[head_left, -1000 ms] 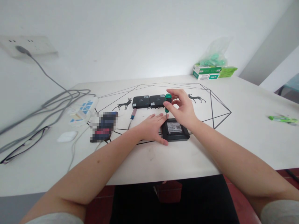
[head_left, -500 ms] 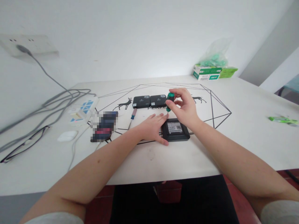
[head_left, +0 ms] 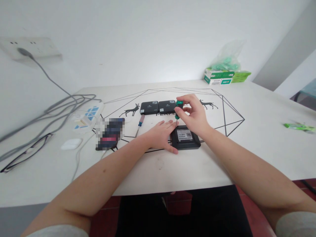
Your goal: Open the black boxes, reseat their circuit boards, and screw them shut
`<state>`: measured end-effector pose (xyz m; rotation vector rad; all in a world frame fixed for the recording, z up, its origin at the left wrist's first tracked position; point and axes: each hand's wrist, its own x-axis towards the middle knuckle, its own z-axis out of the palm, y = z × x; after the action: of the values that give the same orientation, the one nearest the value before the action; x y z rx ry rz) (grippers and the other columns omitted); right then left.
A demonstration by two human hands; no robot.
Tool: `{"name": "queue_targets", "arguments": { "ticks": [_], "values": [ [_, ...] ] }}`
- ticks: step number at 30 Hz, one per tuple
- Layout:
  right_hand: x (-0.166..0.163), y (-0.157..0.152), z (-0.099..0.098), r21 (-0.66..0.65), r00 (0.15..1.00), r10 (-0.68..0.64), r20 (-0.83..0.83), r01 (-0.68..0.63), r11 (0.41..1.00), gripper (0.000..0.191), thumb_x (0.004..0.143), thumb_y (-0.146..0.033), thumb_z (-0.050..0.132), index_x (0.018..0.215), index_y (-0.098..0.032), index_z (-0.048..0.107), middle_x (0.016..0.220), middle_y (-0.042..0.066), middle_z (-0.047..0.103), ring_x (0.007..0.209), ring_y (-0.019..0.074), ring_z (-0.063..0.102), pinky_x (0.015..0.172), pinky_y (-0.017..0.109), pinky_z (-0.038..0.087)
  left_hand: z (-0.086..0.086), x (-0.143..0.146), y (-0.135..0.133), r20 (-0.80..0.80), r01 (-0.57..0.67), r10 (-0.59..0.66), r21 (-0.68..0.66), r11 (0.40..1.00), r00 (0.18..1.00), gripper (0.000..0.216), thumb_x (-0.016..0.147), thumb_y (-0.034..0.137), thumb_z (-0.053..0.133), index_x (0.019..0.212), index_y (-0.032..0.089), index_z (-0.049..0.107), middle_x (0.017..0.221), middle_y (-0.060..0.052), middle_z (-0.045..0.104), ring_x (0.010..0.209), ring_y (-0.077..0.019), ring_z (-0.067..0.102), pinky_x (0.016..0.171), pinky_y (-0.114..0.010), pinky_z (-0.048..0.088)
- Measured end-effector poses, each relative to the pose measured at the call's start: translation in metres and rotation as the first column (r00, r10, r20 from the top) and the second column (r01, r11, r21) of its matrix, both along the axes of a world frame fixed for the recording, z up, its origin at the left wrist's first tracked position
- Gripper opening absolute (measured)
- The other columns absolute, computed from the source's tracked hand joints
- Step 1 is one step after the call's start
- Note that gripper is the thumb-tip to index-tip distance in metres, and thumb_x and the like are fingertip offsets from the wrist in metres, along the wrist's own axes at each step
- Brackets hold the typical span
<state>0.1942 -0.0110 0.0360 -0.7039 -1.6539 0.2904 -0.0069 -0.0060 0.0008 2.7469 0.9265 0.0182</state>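
A black square set-top box point(head_left: 185, 142) lies label side up on the white table. My left hand point(head_left: 161, 135) rests against its left edge, fingers spread, thumb along the near corner. In my right hand point(head_left: 194, 112) is a green and black screwdriver point(head_left: 179, 108), held nearly upright by the handle. Its thin shaft points down at the box's far left corner; the tip's exact contact is too small to make out. Beyond stand two similar black boxes, a left one point(head_left: 149, 107) and a right one point(head_left: 167, 106), side by side. A second screwdriver point(head_left: 140, 124) lies left of my left hand.
A blurred phone point(head_left: 110, 134) lies on the left, near a white power strip point(head_left: 89, 117), grey cables point(head_left: 53, 108), a white earbud case point(head_left: 71, 144) and glasses point(head_left: 27, 153). Green and white cartons point(head_left: 219, 75) with a plastic bag point(head_left: 229, 59) stand at the back right. A green packet point(head_left: 299, 127) lies far right.
The screwdriver's handle has tilted slightly and dropped a little, and my right fingers have shifted around it. My left hand and the box have stayed put.
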Motion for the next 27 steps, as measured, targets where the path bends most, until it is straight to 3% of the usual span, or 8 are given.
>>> {"name": "queue_targets", "arguments": {
  "ticks": [14, 27],
  "values": [
    [0.0005, 0.0017, -0.0013, 0.014, 1.000, 0.007, -0.023, -0.006, 1.000, 0.024, 0.093, -0.023, 0.070, 0.116, -0.030, 0.070, 0.109, 0.004, 0.063, 0.091, 0.0175, 0.063, 0.063, 0.029, 0.060, -0.0009, -0.0003, 0.0004, 0.009, -0.002, 0.002, 0.007, 1.000, 1.000, 0.139, 0.071, 0.091, 0.073, 0.171, 0.011, 0.019, 0.176, -0.026, 0.028, 0.165, -0.0407, 0.024, 0.133, -0.054, 0.012],
    [0.0005, 0.0020, -0.0023, 0.022, 1.000, 0.016, -0.016, -0.015, 1.000, 0.025, 0.093, -0.022, 0.069, 0.117, -0.029, 0.070, 0.111, 0.005, 0.066, 0.091, 0.0176, 0.065, 0.063, 0.029, 0.061, -0.0032, -0.0010, 0.0012, 0.001, 0.011, -0.011, 0.029, 1.000, 1.000, 0.135, 0.077, 0.090, 0.069, 0.173, 0.013, 0.013, 0.176, -0.025, 0.028, 0.165, -0.0415, 0.024, 0.132, -0.057, 0.013]
  ]
}}
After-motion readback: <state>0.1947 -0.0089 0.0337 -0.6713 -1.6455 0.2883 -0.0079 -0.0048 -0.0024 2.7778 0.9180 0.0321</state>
